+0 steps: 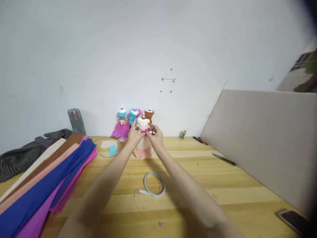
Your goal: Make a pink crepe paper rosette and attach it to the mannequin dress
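A small dress form (pixel 143 124) in a cream top and skirt with a peach ruffled hem (pixel 143 153) stands upright in the middle. My left hand (pixel 134 135) is at the left side of its waist, and my right hand (pixel 154 136) is at the right side. Between my fingertips a bright pink paper strip (pixel 145 131) lies across the front of the waist, pinched from both sides. A small dark blue piece (pixel 153 132) shows by my right fingers; I cannot make out what it is.
Behind stand dress forms in a purple skirt (pixel 121 129), blue (pixel 133 112) and brown (pixel 149 115). A tape roll (pixel 163 188) lies in front. Crepe paper sheets (pixel 49 185) and a flask (pixel 76 121) are left; tweezers (pixel 224 159) and a phone (pixel 294 221) lie right, by a grey panel (pixel 262 132).
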Action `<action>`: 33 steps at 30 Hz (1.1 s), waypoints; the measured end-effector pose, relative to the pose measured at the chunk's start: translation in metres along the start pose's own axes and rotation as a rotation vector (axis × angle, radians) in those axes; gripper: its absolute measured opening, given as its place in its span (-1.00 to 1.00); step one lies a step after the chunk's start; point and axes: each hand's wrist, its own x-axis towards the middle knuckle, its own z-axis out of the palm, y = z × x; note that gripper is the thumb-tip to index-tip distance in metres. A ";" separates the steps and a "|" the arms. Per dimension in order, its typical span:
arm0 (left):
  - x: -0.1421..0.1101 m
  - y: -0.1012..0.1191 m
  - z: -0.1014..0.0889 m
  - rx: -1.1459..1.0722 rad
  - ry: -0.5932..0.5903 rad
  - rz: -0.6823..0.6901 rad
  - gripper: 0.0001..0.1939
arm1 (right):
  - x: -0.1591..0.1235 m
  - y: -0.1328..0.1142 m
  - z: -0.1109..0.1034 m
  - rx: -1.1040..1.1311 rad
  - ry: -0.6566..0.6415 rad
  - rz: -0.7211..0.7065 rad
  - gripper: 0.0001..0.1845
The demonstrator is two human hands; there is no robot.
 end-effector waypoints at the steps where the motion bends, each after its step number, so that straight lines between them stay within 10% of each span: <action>1: -0.001 0.001 0.000 0.010 -0.003 -0.002 -0.17 | 0.000 0.000 0.000 -0.001 0.003 0.000 -0.60; 25: -0.007 0.002 -0.013 0.075 0.030 -0.052 -0.27 | -0.005 -0.001 0.001 0.010 -0.007 0.024 -0.53; 33: -0.018 0.026 -0.073 0.289 0.067 -0.152 -0.83 | -0.026 -0.021 -0.037 -0.112 -0.150 0.053 -0.66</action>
